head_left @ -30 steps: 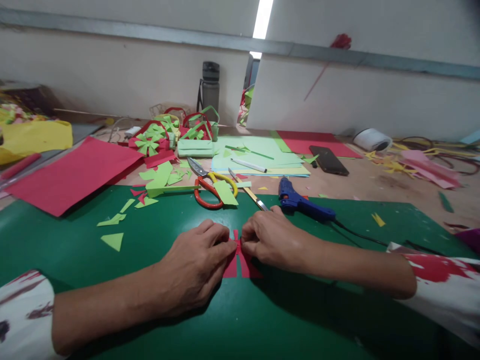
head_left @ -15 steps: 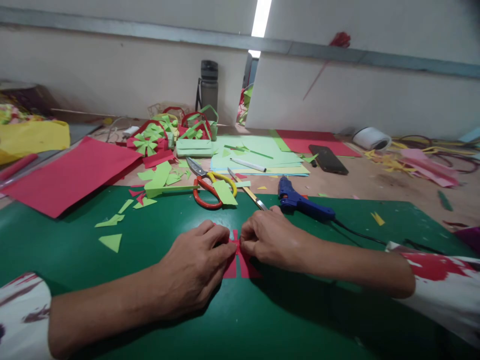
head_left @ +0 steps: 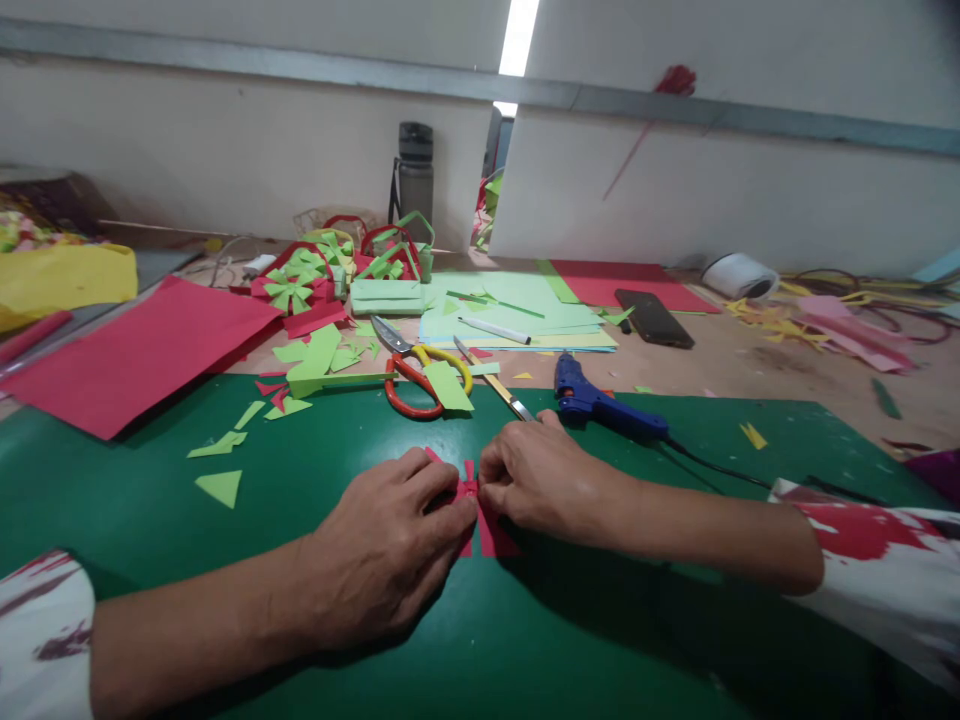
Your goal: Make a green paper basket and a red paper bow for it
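Note:
A red paper cutout (head_left: 498, 535) with slit strips lies on the green mat (head_left: 570, 640), partly covered by both hands. My left hand (head_left: 397, 540) is closed at its left side, thumb and fingertips pinching the paper near the centre. From the other side my right hand (head_left: 536, 470) pinches the same piece, its fingertips almost meeting the left ones. Just beyond the right hand lies a craft knife (head_left: 495, 380), and left of it scissors (head_left: 420, 370) with red and yellow handles rest under a green paper scrap (head_left: 450, 386).
A blue glue gun (head_left: 604, 405) with a black cord lies to the right. Green paper scraps (head_left: 219, 487) are scattered at the left near a red sheet (head_left: 150, 350). Behind are stacked pale green sheets (head_left: 495, 300), a marker (head_left: 493, 330), a phone (head_left: 654, 318) and a bottle (head_left: 415, 180).
My left hand has shifted slightly, its thumb moving right over the middle of the red cutout. A red strip now shows above its fingers. My right hand keeps nearly the same pose.

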The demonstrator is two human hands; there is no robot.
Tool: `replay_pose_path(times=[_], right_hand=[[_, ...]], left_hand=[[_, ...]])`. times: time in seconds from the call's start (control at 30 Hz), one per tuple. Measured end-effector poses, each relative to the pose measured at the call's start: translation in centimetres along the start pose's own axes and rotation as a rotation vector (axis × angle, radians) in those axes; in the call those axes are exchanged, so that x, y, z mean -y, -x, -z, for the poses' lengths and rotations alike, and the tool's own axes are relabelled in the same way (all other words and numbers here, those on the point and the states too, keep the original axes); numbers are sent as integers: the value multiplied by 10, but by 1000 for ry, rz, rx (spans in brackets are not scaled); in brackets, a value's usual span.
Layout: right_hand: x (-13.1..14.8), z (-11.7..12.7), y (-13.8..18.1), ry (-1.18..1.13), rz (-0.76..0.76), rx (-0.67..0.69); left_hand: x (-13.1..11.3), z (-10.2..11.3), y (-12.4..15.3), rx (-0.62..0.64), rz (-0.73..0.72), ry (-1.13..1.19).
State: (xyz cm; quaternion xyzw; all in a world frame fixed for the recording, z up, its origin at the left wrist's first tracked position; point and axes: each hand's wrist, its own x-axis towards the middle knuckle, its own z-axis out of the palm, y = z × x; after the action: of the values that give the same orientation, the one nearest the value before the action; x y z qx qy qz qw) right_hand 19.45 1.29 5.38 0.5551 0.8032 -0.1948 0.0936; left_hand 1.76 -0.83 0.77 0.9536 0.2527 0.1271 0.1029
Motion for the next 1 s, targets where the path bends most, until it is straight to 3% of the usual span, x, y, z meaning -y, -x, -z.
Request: replay_pose_path(times=[0.33, 0.6, 0.8, 1.0], right_hand=[[0, 4, 3, -8, 19, 25], [-3, 5, 1, -18, 25, -29], [-3, 6, 3, -115, 2, -68], [-7, 7, 3, -235, 25, 5]], left_hand=[[-1, -1, -1, 46, 20, -17], [-2, -1, -2, 41, 20, -6], [-2, 0, -1, 60, 27, -11], [-1, -1, -1, 46, 31, -14]])
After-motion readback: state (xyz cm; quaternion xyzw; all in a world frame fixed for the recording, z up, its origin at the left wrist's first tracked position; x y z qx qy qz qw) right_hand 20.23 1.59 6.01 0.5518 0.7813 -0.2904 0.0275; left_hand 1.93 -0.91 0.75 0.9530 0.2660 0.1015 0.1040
